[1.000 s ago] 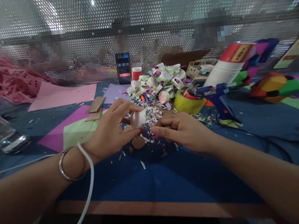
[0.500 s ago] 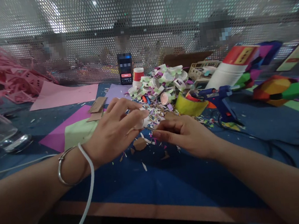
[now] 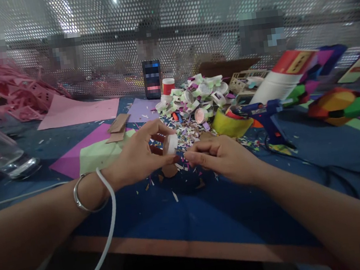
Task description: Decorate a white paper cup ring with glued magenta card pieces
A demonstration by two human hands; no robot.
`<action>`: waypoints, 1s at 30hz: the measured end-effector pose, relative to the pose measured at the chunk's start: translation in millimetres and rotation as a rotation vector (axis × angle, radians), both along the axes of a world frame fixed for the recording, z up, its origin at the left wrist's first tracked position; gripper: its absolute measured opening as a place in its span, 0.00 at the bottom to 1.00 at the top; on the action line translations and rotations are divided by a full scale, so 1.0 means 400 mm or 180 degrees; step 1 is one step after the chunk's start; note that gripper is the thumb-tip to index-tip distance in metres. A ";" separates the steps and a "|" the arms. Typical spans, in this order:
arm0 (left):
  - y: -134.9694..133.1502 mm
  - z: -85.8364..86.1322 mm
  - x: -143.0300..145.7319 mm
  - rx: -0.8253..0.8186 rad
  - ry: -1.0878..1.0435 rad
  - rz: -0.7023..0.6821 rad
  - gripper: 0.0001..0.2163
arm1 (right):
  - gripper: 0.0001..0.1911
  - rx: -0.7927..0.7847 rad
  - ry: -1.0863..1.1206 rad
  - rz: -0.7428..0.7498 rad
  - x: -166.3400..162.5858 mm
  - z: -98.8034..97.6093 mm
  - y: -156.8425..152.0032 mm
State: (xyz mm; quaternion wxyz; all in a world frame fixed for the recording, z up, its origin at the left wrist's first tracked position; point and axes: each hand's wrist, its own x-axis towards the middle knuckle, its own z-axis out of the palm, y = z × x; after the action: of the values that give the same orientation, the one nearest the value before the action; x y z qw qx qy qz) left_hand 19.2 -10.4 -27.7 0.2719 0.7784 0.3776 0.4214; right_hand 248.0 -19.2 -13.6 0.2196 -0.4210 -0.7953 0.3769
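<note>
My left hand (image 3: 145,149) grips a small white round piece (image 3: 170,145), like a shallow cap or short ring, between thumb and fingers. A bracelet and a white cord are at that wrist. Just to the right, my right hand (image 3: 216,157) is closed in a pinch, its fingertips near the white piece but apart from it. Anything between those fingertips is too small to make out. Below and behind both hands lie many paper scraps (image 3: 186,136) and a brown cardboard piece (image 3: 170,170). Further back rises a pile of small white and green paper rounds (image 3: 198,94).
A blue glue gun (image 3: 267,118) leans by a yellow curved piece (image 3: 232,124), its black cable trailing right. At left are a clear glass (image 3: 2,148) and pink paper (image 3: 79,109). A phone (image 3: 152,79) stands behind, near a red-and-white cup (image 3: 168,85).
My left hand has turned and opened its grip outward, so the white round piece shows more fully. The thin tip seen earlier at my right fingertips no longer shows.
</note>
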 end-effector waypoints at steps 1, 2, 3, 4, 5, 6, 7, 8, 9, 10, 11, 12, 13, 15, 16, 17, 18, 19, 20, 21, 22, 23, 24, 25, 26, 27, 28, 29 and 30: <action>0.003 -0.004 0.002 -0.0091 -0.0114 -0.0059 0.18 | 0.25 -0.0055 0.0035 0.0011 0.001 0.001 0.000; 0.005 -0.007 0.003 -0.0129 -0.0185 -0.0099 0.18 | 0.25 -0.0091 0.0065 0.0027 0.002 0.002 0.000; 0.005 -0.009 0.004 -0.0132 -0.0221 -0.0124 0.18 | 0.24 -0.0109 0.0088 0.0049 0.002 0.003 0.000; 0.005 -0.010 0.003 -0.0103 -0.0230 -0.0139 0.18 | 0.24 -0.0115 0.0108 0.0065 0.003 0.004 0.000; 0.003 -0.009 0.002 -0.0039 -0.0198 -0.0135 0.18 | 0.23 -0.0113 0.0119 0.0075 0.003 0.004 -0.001; 0.000 -0.007 0.000 0.0071 -0.0109 -0.0103 0.18 | 0.23 -0.0104 0.0127 0.0072 0.003 0.004 -0.002; -0.003 -0.003 -0.002 0.0249 0.0024 -0.0038 0.17 | 0.24 -0.0098 0.0142 0.0052 0.003 0.004 -0.002; -0.007 0.003 -0.004 0.0503 0.0187 0.0039 0.17 | 0.24 -0.0101 0.0163 0.0024 0.002 0.003 -0.003; -0.012 0.009 -0.006 0.0807 0.0374 0.0119 0.17 | 0.24 -0.0099 0.0194 -0.0003 0.001 0.002 -0.004; -0.017 0.017 -0.007 0.1125 0.0572 0.0199 0.17 | 0.24 -0.0091 0.0227 -0.0026 0.000 0.001 -0.005; -0.022 0.024 -0.008 0.1435 0.0763 0.0273 0.16 | 0.24 -0.0073 0.0257 -0.0041 -0.001 0.000 -0.006; -0.027 0.032 -0.009 0.1722 0.0936 0.0334 0.16 | 0.24 -0.0046 0.0283 -0.0051 -0.002 -0.001 -0.007; -0.031 0.038 -0.010 0.1967 0.1091 0.0396 0.15 | 0.24 -0.0018 0.0293 -0.0056 -0.003 -0.002 -0.008; -0.039 0.046 -0.011 0.2328 0.1394 0.0527 0.14 | 0.24 0.0019 0.0288 -0.0069 -0.005 -0.005 -0.008; -0.043 0.047 -0.012 0.2469 0.1535 0.0576 0.14 | 0.23 0.0015 0.0290 -0.0083 -0.006 -0.007 -0.008; -0.045 0.048 -0.012 0.2571 0.1660 0.0617 0.15 | 0.23 0.0001 0.0299 -0.0095 -0.007 -0.009 -0.007; -0.047 0.048 -0.012 0.2626 0.1763 0.0641 0.16 | 0.23 -0.0018 0.0315 -0.0108 -0.007 -0.011 -0.005; -0.047 0.047 -0.012 0.2645 0.1825 0.0657 0.16 | 0.23 -0.0034 0.0338 -0.0113 -0.008 -0.013 -0.003; -0.046 0.046 -0.012 0.2626 0.1843 0.0669 0.17 | 0.23 -0.0035 0.0355 -0.0115 -0.009 -0.015 -0.001; -0.043 0.045 -0.011 0.2554 0.1805 0.0688 0.16 | 0.23 -0.0014 0.0348 -0.0120 -0.010 -0.016 0.000; -0.038 0.044 -0.011 0.2415 0.1707 0.0702 0.15 | 0.23 0.0033 0.0314 -0.0133 -0.010 -0.016 0.001; -0.032 0.042 -0.011 0.2187 0.1556 0.0696 0.14 | 0.24 0.0077 0.0263 -0.0154 -0.010 -0.015 0.001; -0.023 0.040 -0.012 0.1854 0.1355 0.0663 0.13 | 0.24 0.0092 0.0210 -0.0184 -0.010 -0.013 0.001; -0.014 0.038 -0.013 0.1438 0.1109 0.0600 0.13 | 0.25 0.0060 0.0184 -0.0212 -0.010 -0.011 -0.001; -0.004 0.035 -0.015 0.0969 0.0854 0.0497 0.15 | 0.25 -0.0021 0.0212 -0.0235 -0.008 -0.009 -0.002; 0.005 0.032 -0.016 0.0497 0.0611 0.0370 0.16 | 0.25 -0.0121 0.0294 -0.0258 -0.007 -0.006 -0.004; 0.011 0.030 -0.016 0.0068 0.0398 0.0230 0.16 | 0.25 -0.0200 0.0402 -0.0288 -0.005 -0.004 -0.005; 0.015 0.029 -0.016 -0.0296 0.0215 0.0068 0.16 | 0.25 -0.0226 0.0505 -0.0329 -0.003 -0.003 -0.005; 0.015 0.029 -0.014 -0.0606 0.0072 -0.0116 0.15 | 0.24 -0.0190 0.0578 -0.0377 -0.001 -0.001 -0.005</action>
State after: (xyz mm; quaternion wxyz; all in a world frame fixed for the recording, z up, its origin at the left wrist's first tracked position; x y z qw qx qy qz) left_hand 13.7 -4.3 -15.9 0.3480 0.7605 0.4047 0.3698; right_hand 247.7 -21.4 -14.1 0.3001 -0.4377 -0.7343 0.4233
